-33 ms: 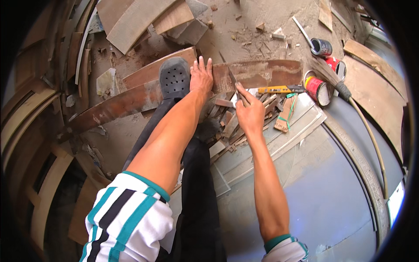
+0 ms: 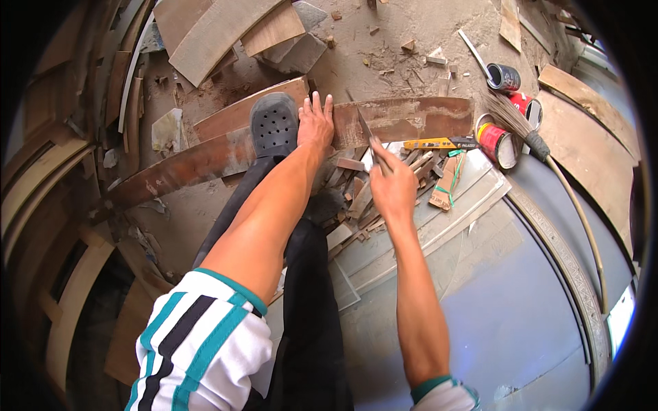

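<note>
A long reddish-brown wooden board (image 2: pixel 418 118) lies across the floor, its surface scuffed. Fingers stretched out, my left hand (image 2: pixel 316 123) rests flat on it beside my grey clog (image 2: pixel 274 122), which also presses on the board. My right hand (image 2: pixel 394 188) is wrapped round the handle of a handsaw (image 2: pixel 366 127). The thin blade crosses the board just right of my left hand, and its tip shows past the far edge. Part of the handle is hidden in my fist. Small wood offcuts (image 2: pixel 362 198) are heaped below the board.
Near the board's right end stand a yellow-and-red can (image 2: pixel 498 144), a red can (image 2: pixel 526 104) and a dark can (image 2: pixel 504 77). A long-handled brush (image 2: pixel 534 140) leans there. A yellow-and-black strip (image 2: pixel 439 144) lies by the offcuts. Loose planks (image 2: pixel 219 38) are piled at the far left.
My right hand and the saw have shifted slightly toward me. My left hand and foot stay in place on the board.
</note>
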Demonstrator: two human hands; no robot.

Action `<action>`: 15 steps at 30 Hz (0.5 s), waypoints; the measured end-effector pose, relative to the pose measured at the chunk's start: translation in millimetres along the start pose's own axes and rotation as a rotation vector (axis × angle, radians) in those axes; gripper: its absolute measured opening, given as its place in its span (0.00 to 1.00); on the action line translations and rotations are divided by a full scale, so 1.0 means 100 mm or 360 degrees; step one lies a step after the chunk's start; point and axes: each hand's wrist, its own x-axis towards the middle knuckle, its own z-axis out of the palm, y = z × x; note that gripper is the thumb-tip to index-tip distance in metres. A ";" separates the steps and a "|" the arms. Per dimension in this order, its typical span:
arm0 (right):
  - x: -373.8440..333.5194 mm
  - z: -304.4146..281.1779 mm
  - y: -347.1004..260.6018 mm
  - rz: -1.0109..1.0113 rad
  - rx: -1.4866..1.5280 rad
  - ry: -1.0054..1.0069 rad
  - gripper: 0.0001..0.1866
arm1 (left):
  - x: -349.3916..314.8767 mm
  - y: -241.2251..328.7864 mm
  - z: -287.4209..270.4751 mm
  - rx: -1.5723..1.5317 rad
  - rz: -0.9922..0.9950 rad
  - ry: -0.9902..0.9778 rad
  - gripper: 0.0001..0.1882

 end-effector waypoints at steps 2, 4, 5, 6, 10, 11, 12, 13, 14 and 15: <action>-0.38 -0.27 -0.28 0.0123 0.0085 -0.0070 0.22 | -0.09 -0.10 0.08 -0.0003 -0.0032 -0.0027 0.70; -0.65 -0.46 -0.36 0.0210 0.0153 -0.0030 0.21 | -0.10 -0.06 -0.10 -0.0035 0.0011 -0.0084 0.70; -0.71 -0.46 -0.28 0.0207 0.0208 0.0005 0.21 | -0.11 -0.06 -0.17 -0.0044 0.0022 -0.0147 0.70; -0.73 -0.40 -0.23 0.0179 0.0276 0.0022 0.21 | -0.06 -0.09 0.08 0.0025 -0.0038 0.0009 0.70; 0.11 0.25 0.25 0.0148 0.0113 0.0001 0.22 | -0.03 0.03 0.08 0.0044 -0.0007 0.0109 0.69; 0.36 0.31 0.22 0.0209 -0.0042 -0.0009 0.23 | 0.06 0.13 0.17 0.0055 0.0020 0.0100 0.70; 0.45 0.38 0.14 0.0205 0.0076 -0.0008 0.22 | 0.11 0.09 0.36 0.0101 -0.0021 0.0218 0.70; 0.41 0.37 0.18 0.0094 0.0064 -0.0010 0.22 | 0.13 0.08 0.48 0.0129 -0.0038 0.0328 0.70; 0.34 0.36 0.28 0.0011 0.0043 0.0025 0.22 | 0.04 -0.02 0.07 -0.0003 0.0050 0.0100 0.70; 0.25 0.31 0.38 -0.0069 0.0019 0.0063 0.22 | 0.06 0.06 0.08 -0.0003 0.0091 0.0080 0.70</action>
